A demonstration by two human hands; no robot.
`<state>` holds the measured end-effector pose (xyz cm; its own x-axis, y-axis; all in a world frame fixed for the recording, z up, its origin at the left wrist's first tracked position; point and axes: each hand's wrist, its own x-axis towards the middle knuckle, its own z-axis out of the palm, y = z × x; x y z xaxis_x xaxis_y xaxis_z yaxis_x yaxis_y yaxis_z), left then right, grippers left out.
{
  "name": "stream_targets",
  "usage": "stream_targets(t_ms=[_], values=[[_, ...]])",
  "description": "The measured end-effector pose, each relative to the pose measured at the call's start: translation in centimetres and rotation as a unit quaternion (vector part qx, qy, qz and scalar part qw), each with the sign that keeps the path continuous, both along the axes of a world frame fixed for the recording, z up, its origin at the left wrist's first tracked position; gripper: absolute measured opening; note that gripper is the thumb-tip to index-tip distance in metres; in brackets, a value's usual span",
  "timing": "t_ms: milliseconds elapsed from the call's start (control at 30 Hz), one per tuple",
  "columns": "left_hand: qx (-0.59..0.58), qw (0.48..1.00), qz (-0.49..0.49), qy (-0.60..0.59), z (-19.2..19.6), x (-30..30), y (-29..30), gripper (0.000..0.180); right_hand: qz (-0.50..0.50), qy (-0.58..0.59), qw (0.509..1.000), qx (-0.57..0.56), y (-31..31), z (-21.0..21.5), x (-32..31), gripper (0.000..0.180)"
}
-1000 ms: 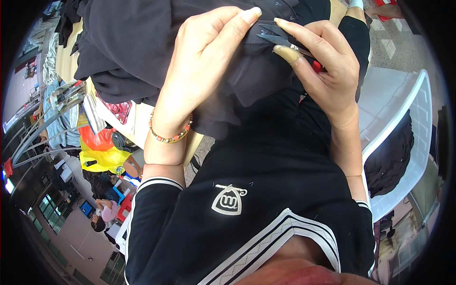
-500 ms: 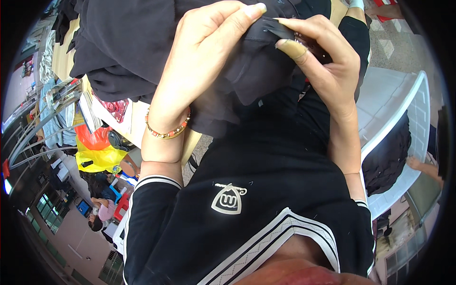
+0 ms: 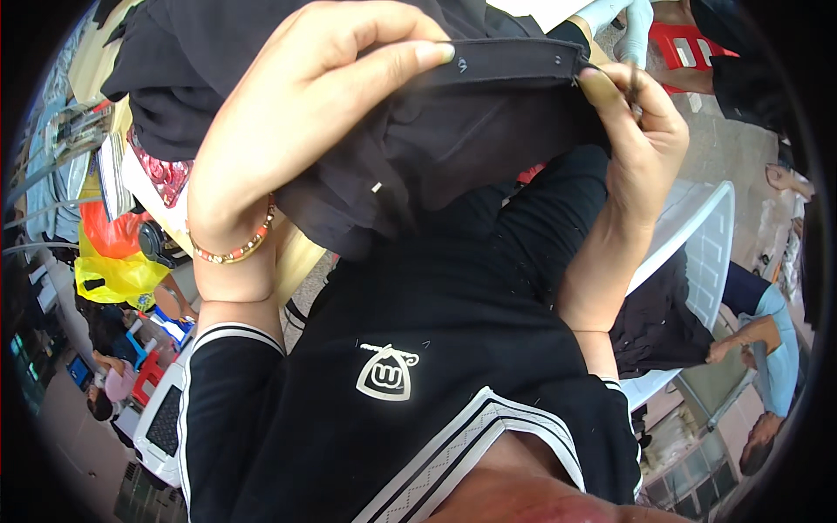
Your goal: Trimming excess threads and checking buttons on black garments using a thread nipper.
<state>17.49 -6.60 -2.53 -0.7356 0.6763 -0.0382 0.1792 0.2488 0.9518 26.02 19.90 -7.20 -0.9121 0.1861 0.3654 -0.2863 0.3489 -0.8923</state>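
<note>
A black garment (image 3: 488,148) hangs from both my hands over my lap, the rest of it heaped on the table. Its stitched band (image 3: 514,63) is drawn out nearly straight, with small pale thread marks on it. My left hand (image 3: 305,105) is closed, pinching the band's left part between thumb and fingers. At the band's right end my right hand (image 3: 641,131) is closed on the corner. A small dark object (image 3: 635,100) shows among the right fingers, mostly hidden; its kind I cannot make out. A pale scrap (image 3: 377,187) lies on the cloth.
A wooden table (image 3: 301,253) stands at the left, with papers (image 3: 113,174) and red and yellow plastic bags (image 3: 118,270). At the right is a white plastic bin (image 3: 719,227) holding dark cloth (image 3: 667,305). A person in light blue (image 3: 772,349) reaches into it. A red stool (image 3: 680,52) stands at far right.
My hands have moved apart, the left one leftward and the right one rightward. The band, bunched before, is now stretched out between them. The view has shifted, and the person beside the bin shows more.
</note>
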Motion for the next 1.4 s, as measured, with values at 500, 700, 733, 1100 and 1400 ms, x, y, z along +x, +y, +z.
stream_targets(t_ms=[500, 700, 733, 1100, 1400], values=[[0.156, 0.986, -0.033, 0.049, -1.7, -1.2, 1.6, 0.020, 0.022, 0.098, 0.970, 0.221, -5.0, -0.3, 0.0, 0.043], [-0.043, 0.996, 0.030, -0.071, 2.4, 0.3, 1.7, 0.020, 0.023, 0.105, 0.970, 0.217, -4.9, -0.6, -0.1, 0.041], [-0.045, 0.996, 0.031, -0.076, 2.4, 0.4, 1.6, 0.020, 0.027, 0.103, 0.971, 0.212, -4.9, -0.6, -0.1, 0.040], [0.222, 0.973, -0.066, -0.014, 0.2, -0.4, 2.1, 0.018, 0.018, 0.075, 0.985, 0.154, -5.2, -0.7, 0.2, 0.039], [0.219, 0.972, -0.074, -0.040, -2.8, -1.8, 2.0, 0.017, 0.021, 0.108, 0.975, 0.192, -5.2, -0.7, 0.1, 0.037]])
